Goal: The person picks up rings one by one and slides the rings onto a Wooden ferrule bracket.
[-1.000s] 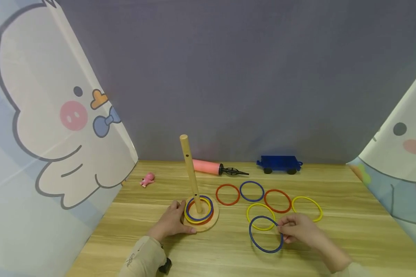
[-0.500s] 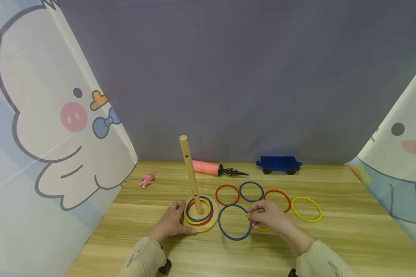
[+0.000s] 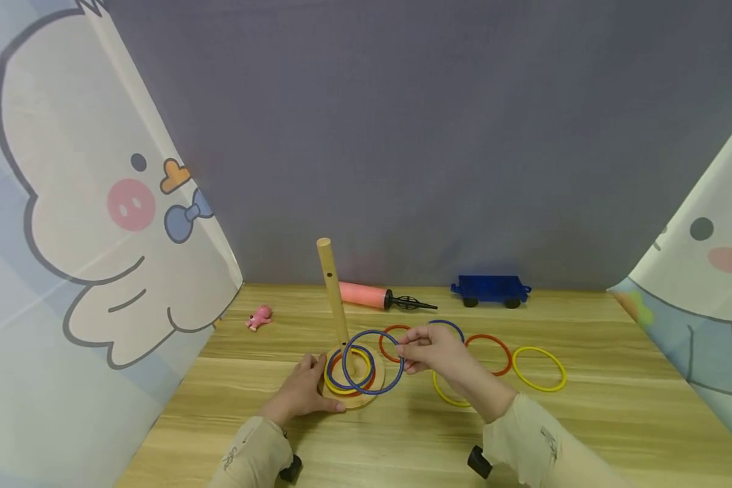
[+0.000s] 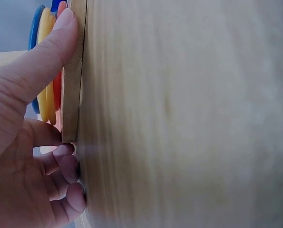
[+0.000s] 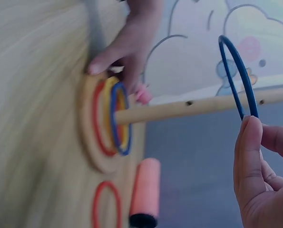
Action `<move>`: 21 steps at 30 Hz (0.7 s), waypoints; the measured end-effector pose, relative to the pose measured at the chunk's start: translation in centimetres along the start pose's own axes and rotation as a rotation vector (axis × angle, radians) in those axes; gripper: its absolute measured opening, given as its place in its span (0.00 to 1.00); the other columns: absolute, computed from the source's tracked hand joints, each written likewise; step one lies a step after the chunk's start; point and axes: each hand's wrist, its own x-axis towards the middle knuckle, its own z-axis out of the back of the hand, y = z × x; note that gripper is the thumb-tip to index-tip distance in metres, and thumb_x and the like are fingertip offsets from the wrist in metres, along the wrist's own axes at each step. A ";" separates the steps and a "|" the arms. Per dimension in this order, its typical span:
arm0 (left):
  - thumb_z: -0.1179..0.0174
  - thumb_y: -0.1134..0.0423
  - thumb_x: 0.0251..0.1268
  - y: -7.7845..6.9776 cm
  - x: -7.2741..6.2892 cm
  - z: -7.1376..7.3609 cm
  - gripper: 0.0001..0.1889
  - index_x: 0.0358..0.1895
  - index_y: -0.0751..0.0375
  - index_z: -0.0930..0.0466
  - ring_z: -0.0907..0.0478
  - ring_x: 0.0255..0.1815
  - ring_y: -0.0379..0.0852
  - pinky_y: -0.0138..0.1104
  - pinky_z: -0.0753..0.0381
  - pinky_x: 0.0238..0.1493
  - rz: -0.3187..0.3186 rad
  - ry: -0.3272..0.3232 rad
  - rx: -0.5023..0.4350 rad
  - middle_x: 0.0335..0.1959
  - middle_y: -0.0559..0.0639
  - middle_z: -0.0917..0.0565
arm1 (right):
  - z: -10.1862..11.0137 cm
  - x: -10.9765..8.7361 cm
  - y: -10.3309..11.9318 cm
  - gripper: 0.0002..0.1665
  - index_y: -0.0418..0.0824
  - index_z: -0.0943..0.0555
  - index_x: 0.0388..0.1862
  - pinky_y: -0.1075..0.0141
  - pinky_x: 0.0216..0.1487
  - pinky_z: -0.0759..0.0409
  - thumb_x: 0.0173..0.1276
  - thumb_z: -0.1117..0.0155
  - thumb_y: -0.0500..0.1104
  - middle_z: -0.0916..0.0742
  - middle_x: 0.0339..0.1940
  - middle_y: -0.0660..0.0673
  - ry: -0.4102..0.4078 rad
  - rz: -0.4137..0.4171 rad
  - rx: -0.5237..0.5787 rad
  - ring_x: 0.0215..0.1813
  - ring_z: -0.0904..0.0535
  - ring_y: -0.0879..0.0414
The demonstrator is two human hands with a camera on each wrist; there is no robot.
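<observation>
A wooden peg stand [image 3: 334,298] stands upright with blue, yellow and red rings [image 4: 45,107] stacked round the foot of its pole. My left hand [image 3: 305,390] grips the edge of its round base, thumb at the near side and fingers behind. My right hand [image 3: 436,352] pinches another blue ring [image 5: 246,78] between thumb and fingertips, raised above the table. In the head view this ring overlaps the stacked rings and base; in the right wrist view it crosses in front of the upper pole, tilted on edge.
On the wooden table right of the stand lie red rings [image 3: 510,356], a blue ring [image 3: 457,328] and yellow rings [image 3: 564,373], partly behind my right hand. A pink hand pump [image 3: 362,295] and a blue toy wagon [image 3: 491,287] are at the back, a pink figurine [image 3: 259,316] at left.
My right hand has carried the blue ring leftward and farther from me, from above the yellow ring on the table to beside the pole. The left hand stays on the base.
</observation>
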 end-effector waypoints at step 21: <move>0.23 0.38 0.38 0.4 0.2 -0.1 0.62 0.73 0.74 0.43 0.36 0.45 0.50 0.45 0.32 0.48 -0.003 0.004 0.018 0.45 0.54 0.34 | -2.6 0.2 11.6 0.12 0.28 0.21 0.48 0.60 0.37 0.17 0.68 0.36 0.34 0.15 0.33 0.41 -0.100 0.276 0.163 0.29 0.17 0.55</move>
